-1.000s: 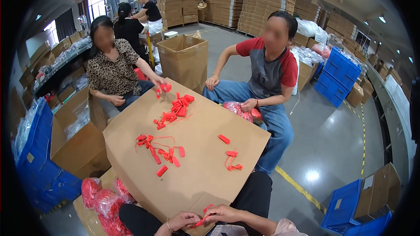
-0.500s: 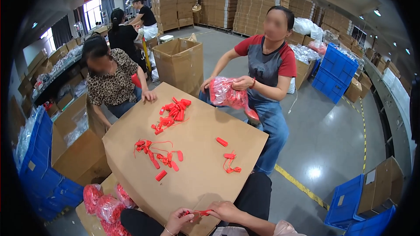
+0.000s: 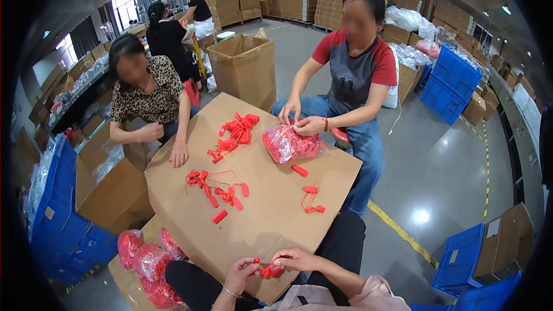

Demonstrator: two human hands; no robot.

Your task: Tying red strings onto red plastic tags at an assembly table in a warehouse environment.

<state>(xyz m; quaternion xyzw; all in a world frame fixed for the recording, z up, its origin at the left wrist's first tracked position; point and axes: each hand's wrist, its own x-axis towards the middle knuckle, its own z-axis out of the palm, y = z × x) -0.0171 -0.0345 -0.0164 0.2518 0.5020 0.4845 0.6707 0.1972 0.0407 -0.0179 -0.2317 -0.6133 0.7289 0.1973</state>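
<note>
At the near edge of a cardboard tabletop (image 3: 184,230), my left hand (image 3: 239,275) pinches one end of a small red corded piece (image 3: 272,272). The fingers of my right hand (image 3: 294,259) are closed on its other side, and the piece hangs between both hands. Farther up the board lie a bunch of red cords with flat tags (image 3: 201,180), a short red block (image 3: 219,216) and a loose red cord (image 3: 314,209) with a small piece on it. A heap of red pieces (image 3: 245,129) lies toward the far corner.
Across the board, a co-worker's hands (image 3: 299,121) hold a clear bag of red pieces (image 3: 288,143). Another person's hand (image 3: 180,154) rests on the left edge. Filled red bags (image 3: 151,262) lie at lower left; blue crates (image 3: 458,259) stand at right.
The co-worker opposite has lowered the bag onto the board. My hands have lifted slightly, with the red piece showing more between them. The person at left has moved a hand along the edge.
</note>
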